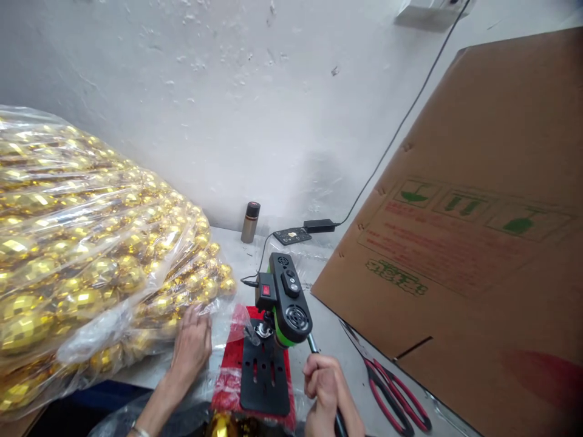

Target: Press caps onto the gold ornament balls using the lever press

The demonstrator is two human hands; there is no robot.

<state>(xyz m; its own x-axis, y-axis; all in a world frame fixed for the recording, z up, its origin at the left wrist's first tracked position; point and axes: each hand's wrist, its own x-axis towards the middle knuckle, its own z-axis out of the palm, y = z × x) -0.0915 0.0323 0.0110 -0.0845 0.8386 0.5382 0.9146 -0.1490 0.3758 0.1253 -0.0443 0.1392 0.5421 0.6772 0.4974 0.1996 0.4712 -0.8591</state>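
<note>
A small bench drill press (290, 297) with a black top housing, a green edge and a slotted black base plate stands in front of me. My right hand (330, 391) is wrapped round its lever (312, 343), a metal rod with a black grip showing below the fist. To the left, my left hand (192, 346) lies with fingers stretched against a clear plastic bag (109, 328) filled with shiny gold ball garlands (100, 267). Its fingertips are partly hidden at the bag's edge. Under the base plate is a red sheet (226, 370). Gold balls (222, 423) show at the bottom edge.
Red-and-black-handled scissors (396, 394) lie at right, beside a large cardboard box (455, 243). Behind the press are a small dark-capped bottle (250, 223), a black patterned flat object (292, 235) and a power adapter (319, 226). Its cable runs up the white wall (273, 121).
</note>
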